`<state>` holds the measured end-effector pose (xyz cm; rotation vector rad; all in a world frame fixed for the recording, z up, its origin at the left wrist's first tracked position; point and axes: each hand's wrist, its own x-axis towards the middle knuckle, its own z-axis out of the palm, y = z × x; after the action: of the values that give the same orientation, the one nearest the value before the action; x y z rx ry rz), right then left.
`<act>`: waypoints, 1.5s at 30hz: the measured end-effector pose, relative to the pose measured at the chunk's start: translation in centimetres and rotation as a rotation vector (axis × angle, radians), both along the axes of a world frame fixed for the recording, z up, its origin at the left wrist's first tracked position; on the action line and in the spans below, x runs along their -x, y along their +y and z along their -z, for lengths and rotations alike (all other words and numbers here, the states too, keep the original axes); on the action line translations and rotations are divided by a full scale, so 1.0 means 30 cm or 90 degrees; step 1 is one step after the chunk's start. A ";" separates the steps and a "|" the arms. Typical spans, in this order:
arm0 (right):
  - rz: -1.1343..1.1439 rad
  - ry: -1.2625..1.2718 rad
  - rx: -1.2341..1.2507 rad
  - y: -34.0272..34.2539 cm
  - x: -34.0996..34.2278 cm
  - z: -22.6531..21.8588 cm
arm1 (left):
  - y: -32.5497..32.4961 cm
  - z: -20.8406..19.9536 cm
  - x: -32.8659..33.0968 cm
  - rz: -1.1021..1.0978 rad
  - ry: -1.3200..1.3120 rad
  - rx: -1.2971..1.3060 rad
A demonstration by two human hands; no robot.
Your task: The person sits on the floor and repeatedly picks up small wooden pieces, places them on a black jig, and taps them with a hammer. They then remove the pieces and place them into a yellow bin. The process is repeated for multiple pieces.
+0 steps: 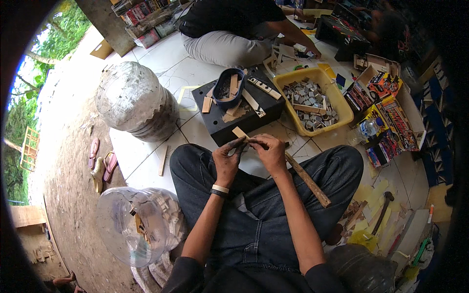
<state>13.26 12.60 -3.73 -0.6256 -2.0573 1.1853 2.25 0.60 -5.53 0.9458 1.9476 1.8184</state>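
Note:
My left hand point(227, 160) and my right hand point(268, 152) meet above my crossed legs, their fingertips darkly smudged. Both pinch a small light wooden strip point(239, 132), whose pale end sticks out beyond the fingers. The rest of the strip is hidden by them. Just beyond it stands a low black box point(220, 130). On that box are a dark blue oval tub point(221, 103) with wood pieces inside, and several flat strips, one a patterned strip point(264, 88). A long brown stick point(309, 181) lies across my right leg.
A yellow basin point(348, 113) of small greyish squares stands ahead right. On the left are a large whitish container point(132, 97) and a clear plastic container point(117, 219) holding wood pieces. Colourful boxes point(391, 122) and a hammer point(383, 212) lie right. Another person point(224, 48) sits ahead.

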 end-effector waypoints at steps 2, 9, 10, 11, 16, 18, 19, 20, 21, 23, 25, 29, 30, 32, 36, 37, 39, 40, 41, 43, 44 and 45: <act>0.007 -0.008 -0.005 -0.005 0.001 0.004 | 0.001 0.004 -0.001 -0.012 0.064 0.004; 0.080 -0.002 -0.131 -0.034 0.004 0.038 | 0.009 0.002 -0.017 -0.043 0.148 0.002; 0.077 -0.001 -0.134 -0.040 0.004 0.040 | 0.006 0.000 -0.022 -0.053 0.176 0.012; 0.081 -0.002 -0.131 -0.045 0.005 0.039 | 0.008 -0.003 -0.026 -0.067 0.211 0.019; 0.096 -0.003 -0.146 -0.057 0.002 0.027 | 0.018 -0.026 -0.056 -0.145 0.252 0.051; 0.057 -0.001 -0.118 -0.061 0.000 0.022 | 0.023 -0.034 -0.066 -0.157 0.251 0.019; 0.057 -0.002 -0.115 -0.065 0.001 0.022 | 0.023 -0.037 -0.069 -0.154 0.223 -0.005; 0.056 -0.003 -0.112 -0.066 0.002 0.021 | 0.021 -0.040 -0.074 -0.160 0.202 0.005; 0.072 -0.004 -0.110 -0.072 0.007 0.022 | 0.016 -0.041 -0.079 -0.162 0.174 0.007; 0.078 0.013 -0.082 -0.076 0.012 0.023 | 0.014 -0.042 -0.081 -0.165 0.155 0.008; 0.086 0.021 -0.072 -0.077 0.016 0.023 | 0.015 -0.043 -0.079 -0.164 0.167 -0.009; 0.078 0.034 -0.038 -0.069 0.014 0.019 | 0.022 -0.046 -0.077 -0.154 0.194 -0.011; 0.079 0.035 -0.031 -0.067 0.012 0.017 | 0.023 -0.048 -0.078 -0.151 0.201 -0.010; 0.080 0.038 -0.016 -0.064 0.010 0.014 | 0.023 -0.053 -0.079 -0.143 0.210 -0.003; 0.071 0.024 -0.008 -0.063 0.005 0.014 | 0.019 -0.056 -0.078 -0.135 0.232 0.015; 0.071 0.013 -0.012 -0.063 0.005 0.016 | 0.019 -0.056 -0.077 -0.135 0.242 0.019; 0.073 0.027 -0.056 -0.062 0.006 0.019 | 0.021 -0.055 -0.075 -0.132 0.262 0.020; 0.075 0.034 -0.078 -0.062 0.007 0.021 | 0.023 -0.055 -0.073 -0.131 0.273 0.021; 0.068 0.027 -0.079 -0.062 0.007 0.023 | 0.023 -0.054 -0.075 -0.135 0.274 0.021; 0.054 0.012 -0.078 -0.063 0.007 0.025 | 0.024 -0.052 -0.078 -0.141 0.278 0.029; 0.062 0.017 -0.083 -0.063 0.007 0.025 | 0.025 -0.052 -0.079 -0.148 0.282 0.026; 0.070 0.021 -0.086 -0.065 0.007 0.026 | 0.022 -0.051 -0.080 -0.153 0.287 0.032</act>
<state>13.05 10.64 -4.51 -0.6411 -2.0293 0.9787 4.65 1.27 -4.00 1.2368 2.4562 1.7823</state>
